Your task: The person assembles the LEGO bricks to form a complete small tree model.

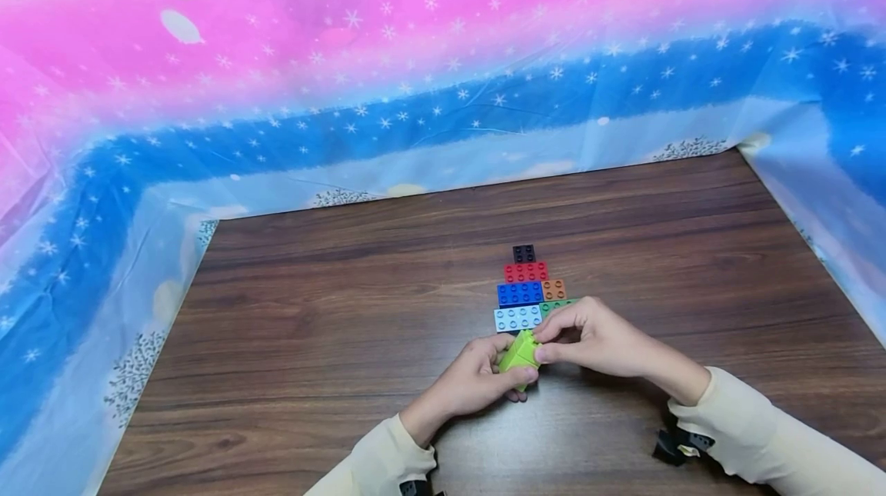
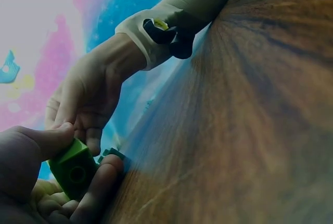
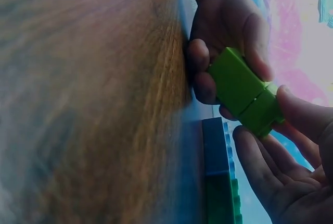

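Two lime green toy bricks (image 1: 519,357) are held together just above the table, with a narrow seam between them in the right wrist view. My left hand (image 1: 477,377) grips the larger brick (image 3: 234,83) between thumb and curled fingers. On its other end, my right hand (image 1: 602,338) pinches the smaller brick (image 3: 261,110) with thumb and fingertips. Right behind the hands lie a light blue brick (image 1: 517,318) and a green brick (image 1: 554,307), the latter partly hidden by the right hand. Whether the lime bricks are fully pressed together I cannot tell.
Beyond lie a blue brick (image 1: 519,294) beside an orange brick (image 1: 554,290), then a red brick (image 1: 526,273) and a black brick (image 1: 524,254), in narrowing rows. The brown wooden table (image 1: 332,311) meets a pink and blue snowflake cloth (image 1: 429,111) at its back and sides.
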`<state>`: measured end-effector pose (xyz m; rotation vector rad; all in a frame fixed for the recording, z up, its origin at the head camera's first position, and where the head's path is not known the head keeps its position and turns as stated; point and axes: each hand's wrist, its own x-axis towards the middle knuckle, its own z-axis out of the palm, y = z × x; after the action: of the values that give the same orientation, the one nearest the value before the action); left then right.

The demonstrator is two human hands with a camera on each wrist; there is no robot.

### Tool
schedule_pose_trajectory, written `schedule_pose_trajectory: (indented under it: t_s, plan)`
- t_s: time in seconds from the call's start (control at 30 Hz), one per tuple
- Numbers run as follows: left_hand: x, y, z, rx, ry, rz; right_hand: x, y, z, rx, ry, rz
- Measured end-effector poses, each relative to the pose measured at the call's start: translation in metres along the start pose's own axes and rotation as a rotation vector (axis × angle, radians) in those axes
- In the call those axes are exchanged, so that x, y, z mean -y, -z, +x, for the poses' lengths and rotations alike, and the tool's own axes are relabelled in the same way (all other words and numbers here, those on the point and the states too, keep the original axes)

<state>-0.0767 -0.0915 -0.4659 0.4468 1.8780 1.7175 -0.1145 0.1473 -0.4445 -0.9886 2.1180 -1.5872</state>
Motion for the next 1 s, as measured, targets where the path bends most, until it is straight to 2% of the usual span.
schedule_pose_trajectory:
  t_s: [0.47,0.57,0.67,0.8,0.9,1.0]
  plan:
    - [0.003,-0.001,0.001,-0.031,0.024,-0.063,-0.004,-0.008,0.003,-0.057,0.031,0.015]
    - [0.002,0.0,0.0,-0.033,0.035,-0.07,-0.005,-0.007,0.006,-0.048,0.036,0.004]
    - [0.001,0.0,0.001,-0.028,0.047,-0.097,-0.003,-0.001,0.01,-0.006,0.031,-0.02]
    - [-0.001,0.0,0.004,0.001,0.048,-0.176,0.006,0.016,0.016,0.013,0.052,-0.14]
    - [-0.002,-0.001,0.004,0.017,0.049,-0.224,0.011,0.028,0.021,-0.027,0.065,-0.288]
    - [-0.003,0.0,0.003,0.017,0.065,-0.239,0.014,0.03,0.025,-0.009,0.027,-0.461]
